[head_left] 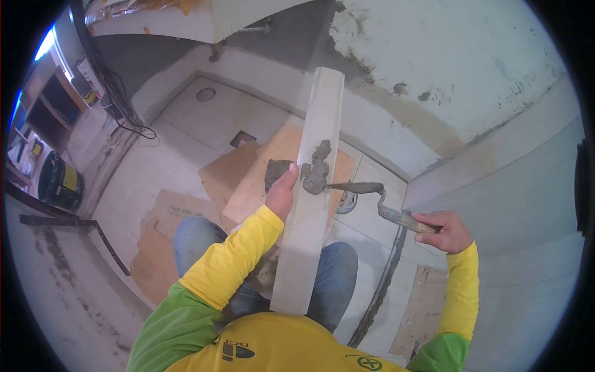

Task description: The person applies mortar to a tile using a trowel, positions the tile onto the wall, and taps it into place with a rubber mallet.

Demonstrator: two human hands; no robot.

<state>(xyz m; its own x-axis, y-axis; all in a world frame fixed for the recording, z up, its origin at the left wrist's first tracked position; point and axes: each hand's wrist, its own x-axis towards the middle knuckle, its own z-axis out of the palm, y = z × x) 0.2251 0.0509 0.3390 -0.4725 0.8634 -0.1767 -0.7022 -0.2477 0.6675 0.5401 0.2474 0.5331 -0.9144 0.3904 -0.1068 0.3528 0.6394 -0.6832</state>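
A long, narrow pale tile strip stands tilted between my knees, its lower end against my yellow shirt. My left hand grips its left edge, thumb on the face. Grey mortar lies in a lump on the middle of the strip, with a smear above it. In my right hand is the handle of a trowel, whose blade tip touches the right side of the lump. Another dark grey mass shows just left of the strip, beside my left hand.
Cardboard sheets lie on the tiled floor around my legs. A square floor opening and a round drain are beyond. A black bucket stands at the left. Walls rise ahead and at the right.
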